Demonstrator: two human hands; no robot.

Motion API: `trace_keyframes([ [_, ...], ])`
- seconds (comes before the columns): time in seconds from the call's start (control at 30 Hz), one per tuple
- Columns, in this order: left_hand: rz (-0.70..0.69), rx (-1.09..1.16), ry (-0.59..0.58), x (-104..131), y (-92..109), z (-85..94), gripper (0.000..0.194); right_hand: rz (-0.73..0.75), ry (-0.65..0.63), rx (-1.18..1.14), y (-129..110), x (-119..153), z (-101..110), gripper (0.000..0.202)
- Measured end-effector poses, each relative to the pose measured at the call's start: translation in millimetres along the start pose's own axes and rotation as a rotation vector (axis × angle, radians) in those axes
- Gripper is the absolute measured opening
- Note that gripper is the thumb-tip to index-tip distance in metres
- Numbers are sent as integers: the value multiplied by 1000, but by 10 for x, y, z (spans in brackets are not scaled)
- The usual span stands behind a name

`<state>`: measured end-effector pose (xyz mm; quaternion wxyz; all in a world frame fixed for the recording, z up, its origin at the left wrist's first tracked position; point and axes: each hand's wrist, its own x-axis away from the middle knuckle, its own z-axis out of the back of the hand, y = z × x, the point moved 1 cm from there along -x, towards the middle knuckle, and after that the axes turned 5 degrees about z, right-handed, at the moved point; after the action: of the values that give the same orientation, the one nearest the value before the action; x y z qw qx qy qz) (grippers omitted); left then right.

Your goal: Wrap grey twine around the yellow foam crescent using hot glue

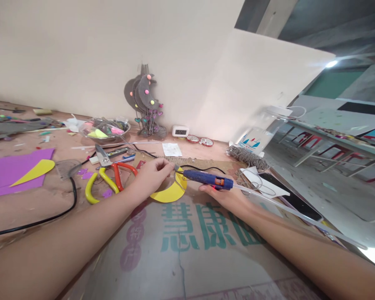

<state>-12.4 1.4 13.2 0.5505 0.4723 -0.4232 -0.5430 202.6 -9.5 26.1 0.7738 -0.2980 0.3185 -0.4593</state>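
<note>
My right hand [220, 196] is wrapped round a blue hot glue gun [206, 178] with an orange part, a red light and a long clear glue stick [287, 206] out of its back. The nozzle points left, right by the fingertips of my left hand [156, 175]. Those fingers are pinched together at a grey cord [176, 183], which curves over a yellow crescent cutout [168, 195]. The crescent lies on a printed cardboard sheet [150, 266], partly hidden by my left hand and the glue gun.
Pliers with yellow handles [90, 189] and orange-handled scissors [116, 177] lie left of my left hand. Purple sheets [12, 166] are farther left. Grey crescent ornaments [142, 93], a small clock [180, 131] and a bowl [104, 132] stand behind. Grey yarn [248, 157] lies right.
</note>
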Motion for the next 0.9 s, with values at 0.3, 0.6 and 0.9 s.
trace_keyframes([
  [0.3,-1,-87,-96,-16,-20,21,27,-3,8,35,-48,4,8,28],
  [0.6,-8,-94,-98,-17,-21,21,27,-28,2,-1,-35,13,2,28],
  [0.9,-16,-65,-107,-21,-42,15,28,-16,10,-19,-62,11,-2,27],
])
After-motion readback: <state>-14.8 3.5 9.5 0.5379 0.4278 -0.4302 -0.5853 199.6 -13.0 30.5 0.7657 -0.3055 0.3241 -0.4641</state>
